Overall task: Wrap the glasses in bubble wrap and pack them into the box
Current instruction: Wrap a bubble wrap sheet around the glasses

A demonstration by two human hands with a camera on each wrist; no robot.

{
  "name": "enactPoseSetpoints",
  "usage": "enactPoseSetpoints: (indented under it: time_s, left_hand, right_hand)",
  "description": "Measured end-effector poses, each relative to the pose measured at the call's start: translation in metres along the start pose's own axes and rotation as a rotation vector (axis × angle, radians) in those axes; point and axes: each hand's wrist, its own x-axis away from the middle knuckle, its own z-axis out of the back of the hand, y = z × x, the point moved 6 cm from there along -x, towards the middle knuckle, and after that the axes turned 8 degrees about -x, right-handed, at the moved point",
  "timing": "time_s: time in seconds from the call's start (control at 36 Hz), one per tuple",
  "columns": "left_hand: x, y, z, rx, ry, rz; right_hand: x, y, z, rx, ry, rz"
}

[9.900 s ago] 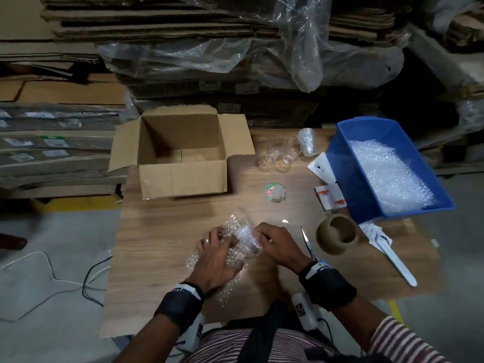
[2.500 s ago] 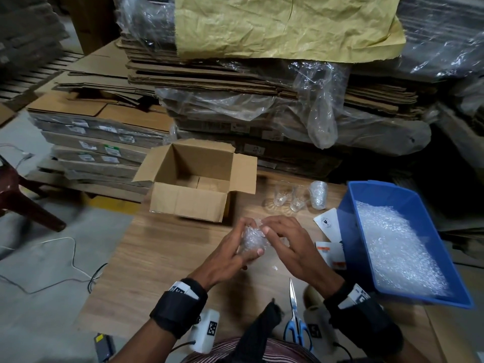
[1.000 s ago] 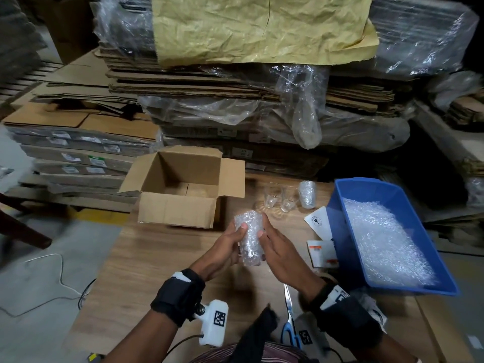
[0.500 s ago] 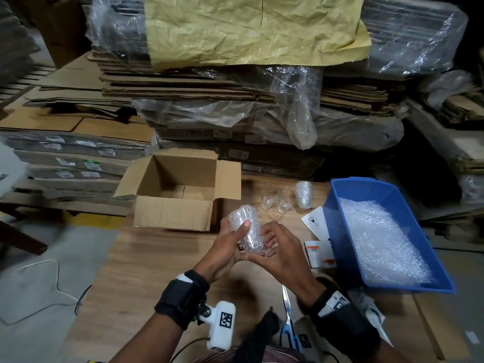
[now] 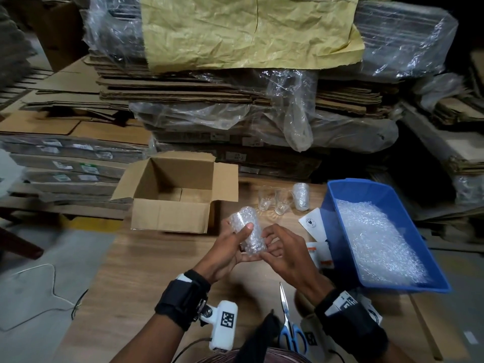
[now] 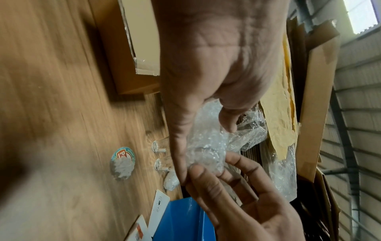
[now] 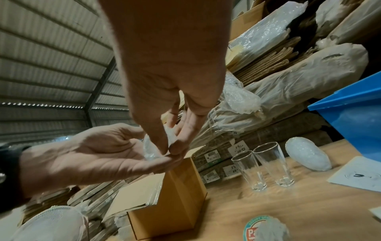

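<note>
The open cardboard box (image 5: pixel 172 197) sits at the left of the wooden surface (image 5: pixel 146 271). Just in front of it, the left hand (image 5: pixel 230 247) grips a bubble-wrapped glass (image 5: pixel 248 231) held above the surface (thumb across its side). The right hand (image 5: pixel 285 252) pinches the wrap at its lower end. Two bare glasses (image 5: pixel 275 203) and another wrapped one (image 5: pixel 301 196) stand beside the blue bin (image 5: pixel 340 195).

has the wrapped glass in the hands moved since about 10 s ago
Yes. The wrapped glass lay on the table near the person then; now both hands hold it up in the air, nearer the cardboard box, just right of its front corner.
</note>
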Motion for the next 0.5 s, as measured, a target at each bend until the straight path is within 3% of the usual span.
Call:
enactPoseSetpoints:
  time_s: [0.22, 0.36, 0.5]
  left_hand:
    - [-0.004, -0.004, 0.002, 0.228, 0.083, 0.074]
    - [0.002, -0.004, -0.008, 0.167, -0.015, 0.087]
    - [0.000, -0.003, -0.006, 0.129, -0.023, 0.091]
  right_hand:
    - [0.006, -0.007, -0.003, 0.043, -0.048, 0.065]
    - [0.003, -0.003, -0.002, 0.113, -0.087, 0.084]
    - [0.003, -0.003, 0.000, 0.108, -0.067, 0.075]
